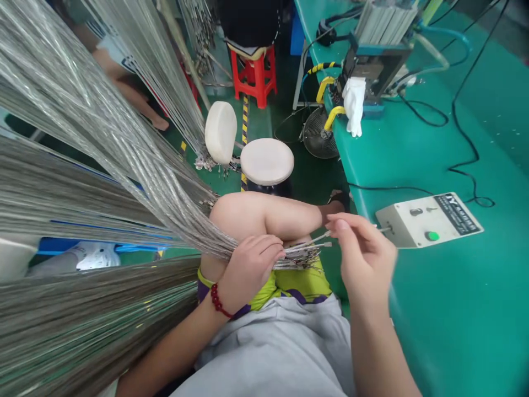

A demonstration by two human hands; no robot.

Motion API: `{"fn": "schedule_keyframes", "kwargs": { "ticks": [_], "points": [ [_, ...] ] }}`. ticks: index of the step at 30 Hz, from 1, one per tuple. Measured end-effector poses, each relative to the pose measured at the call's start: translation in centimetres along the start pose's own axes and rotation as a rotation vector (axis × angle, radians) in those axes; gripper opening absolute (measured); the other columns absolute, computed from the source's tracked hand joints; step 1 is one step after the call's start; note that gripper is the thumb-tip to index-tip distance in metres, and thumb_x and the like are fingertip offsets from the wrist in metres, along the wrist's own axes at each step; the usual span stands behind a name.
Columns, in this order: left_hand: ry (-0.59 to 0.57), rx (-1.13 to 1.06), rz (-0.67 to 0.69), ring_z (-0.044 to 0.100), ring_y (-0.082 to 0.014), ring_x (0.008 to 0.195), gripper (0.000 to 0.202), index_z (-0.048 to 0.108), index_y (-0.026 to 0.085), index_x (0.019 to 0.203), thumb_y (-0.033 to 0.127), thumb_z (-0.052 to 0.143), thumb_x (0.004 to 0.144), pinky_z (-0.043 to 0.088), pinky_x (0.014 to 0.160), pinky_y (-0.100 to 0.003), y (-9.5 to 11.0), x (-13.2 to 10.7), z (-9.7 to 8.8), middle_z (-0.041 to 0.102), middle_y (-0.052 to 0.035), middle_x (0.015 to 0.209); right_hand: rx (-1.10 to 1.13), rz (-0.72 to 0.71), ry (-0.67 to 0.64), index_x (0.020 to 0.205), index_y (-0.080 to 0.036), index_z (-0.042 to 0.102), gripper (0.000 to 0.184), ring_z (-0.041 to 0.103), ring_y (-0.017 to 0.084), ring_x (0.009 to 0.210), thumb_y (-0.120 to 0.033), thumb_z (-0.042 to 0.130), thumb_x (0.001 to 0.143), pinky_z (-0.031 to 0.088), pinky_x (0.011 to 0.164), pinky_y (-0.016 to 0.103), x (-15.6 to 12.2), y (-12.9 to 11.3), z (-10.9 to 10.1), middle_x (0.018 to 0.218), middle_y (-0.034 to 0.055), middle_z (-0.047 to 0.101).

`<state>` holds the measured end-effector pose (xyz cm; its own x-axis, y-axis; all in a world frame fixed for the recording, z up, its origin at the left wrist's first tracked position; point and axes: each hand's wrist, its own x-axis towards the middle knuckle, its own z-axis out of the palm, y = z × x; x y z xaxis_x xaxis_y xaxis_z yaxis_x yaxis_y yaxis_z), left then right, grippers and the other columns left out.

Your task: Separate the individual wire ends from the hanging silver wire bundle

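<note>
A thick bundle of thin grey, clear-sheathed cables runs down from the upper left across my raised leg. My left hand is wrapped around it near its end, over my lap. Past the fingers, the loose cable ends fan out to the right with small tips. My right hand is raised beside them, thumb and forefinger pinched together. One cable stands off from the rest and reaches up to those fingertips. Just behind this hand is a white control box with a green button and a short metal piece on its near side.
The green table fills the right side. On it stands a machine with yellow handles and a white glove. More hanging cables crowd the left. A white padded seat, a fan and a red stool are ahead.
</note>
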<state>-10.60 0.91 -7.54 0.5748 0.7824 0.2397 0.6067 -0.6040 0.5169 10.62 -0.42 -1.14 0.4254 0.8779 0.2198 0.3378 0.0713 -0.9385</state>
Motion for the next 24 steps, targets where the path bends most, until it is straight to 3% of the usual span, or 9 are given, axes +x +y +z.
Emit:
{"fn": "schedule_keyframes", "kwargs": {
  "ticks": [4,6,8,12,15,17,20,21,24],
  "points": [
    [0.198,-0.137,-0.054,0.074,-0.0188,0.105,0.024,0.070,0.015,0.113,0.017,0.047,0.108,0.061,0.097,-0.034,0.0,0.7,-0.4,0.078,-0.0093,0.112,0.110,-0.355,0.483,0.092,-0.021,0.080,0.015,0.064,0.020,0.069,-0.018,0.065,0.090,0.050,0.069,0.037,0.5,-4.5,-1.0,0.081,0.0038,0.072],
    [0.241,-0.109,-0.011,0.074,-0.0200,0.109,0.025,0.069,0.014,0.118,0.015,0.047,0.107,0.061,0.101,-0.035,-0.3,0.8,-0.5,0.078,-0.0106,0.116,0.137,-0.384,0.565,0.089,-0.020,0.080,0.014,0.060,0.018,0.063,-0.018,0.065,0.088,0.049,0.066,0.036,1.1,-5.9,-1.2,0.076,0.0031,0.069],
    [0.253,-0.053,0.062,0.074,-0.0219,0.116,0.028,0.068,0.014,0.125,0.013,0.048,0.105,0.061,0.104,-0.037,-0.7,0.8,-0.5,0.077,-0.0120,0.123,0.123,-0.326,0.523,0.084,-0.019,0.078,0.011,0.060,0.018,0.060,-0.021,0.068,0.087,0.048,0.063,0.035,1.9,-6.8,-1.3,0.070,0.0019,0.066],
    [0.333,-0.075,0.102,0.074,-0.0227,0.116,0.028,0.069,0.016,0.125,0.011,0.052,0.103,0.061,0.102,-0.036,-0.8,0.6,-1.5,0.078,-0.0112,0.124,-0.011,-0.262,0.300,0.085,-0.019,0.077,0.014,0.062,0.018,0.063,-0.026,0.065,0.090,0.048,0.062,0.031,4.2,-8.2,-1.3,0.068,0.0010,0.067],
    [0.434,-0.311,-0.055,0.078,-0.0173,0.084,0.020,0.072,0.019,0.109,0.016,0.053,0.104,0.064,0.082,-0.028,0.4,0.6,-3.0,0.080,-0.0048,0.090,-0.245,-0.250,0.026,0.080,-0.021,0.077,0.018,0.063,0.018,0.061,-0.021,0.061,0.088,0.045,0.058,0.030,6.5,-8.7,-1.1,0.066,0.0010,0.070],
    [0.459,-0.504,-0.174,0.072,-0.0137,0.061,0.021,0.070,0.019,0.110,0.023,0.050,0.106,0.061,0.064,-0.024,1.3,0.9,-4.0,0.073,0.0000,0.072,-0.295,-0.217,-0.259,0.079,-0.021,0.078,0.020,0.062,0.017,0.058,-0.019,0.059,0.086,0.042,0.055,0.029,7.6,-8.7,-0.5,0.065,0.0007,0.071],
    [0.394,-0.707,-0.276,0.066,-0.0130,0.052,0.024,0.067,0.019,0.116,0.033,0.050,0.107,0.055,0.052,-0.022,2.3,1.7,-5.2,0.068,0.0013,0.068,-0.089,-0.173,-0.670,0.103,-0.022,0.080,0.023,0.061,0.017,0.063,-0.027,0.060,0.092,0.043,0.058,0.027,7.9,-8.7,1.0,0.072,0.0001,0.072],
    [0.338,-0.734,-0.289,0.066,-0.0137,0.053,0.025,0.068,0.019,0.114,0.035,0.051,0.106,0.055,0.053,-0.023,2.6,2.1,-5.5,0.067,0.0008,0.068,0.002,-0.171,-0.733,0.108,-0.021,0.078,0.026,0.060,0.016,0.065,-0.032,0.060,0.095,0.043,0.059,0.026,7.6,-8.6,1.5,0.073,-0.0001,0.070],
    [0.191,-0.740,-0.262,0.070,-0.0173,0.065,0.024,0.070,0.019,0.104,0.037,0.055,0.103,0.059,0.061,-0.026,3.4,4.0,-6.5,0.070,-0.0033,0.074,0.142,-0.176,-0.725,0.096,-0.018,0.077,0.033,0.055,0.015,0.064,-0.042,0.054,0.101,0.040,0.060,0.026,6.6,-7.8,2.4,0.069,-0.0001,0.064]
  ]
}}
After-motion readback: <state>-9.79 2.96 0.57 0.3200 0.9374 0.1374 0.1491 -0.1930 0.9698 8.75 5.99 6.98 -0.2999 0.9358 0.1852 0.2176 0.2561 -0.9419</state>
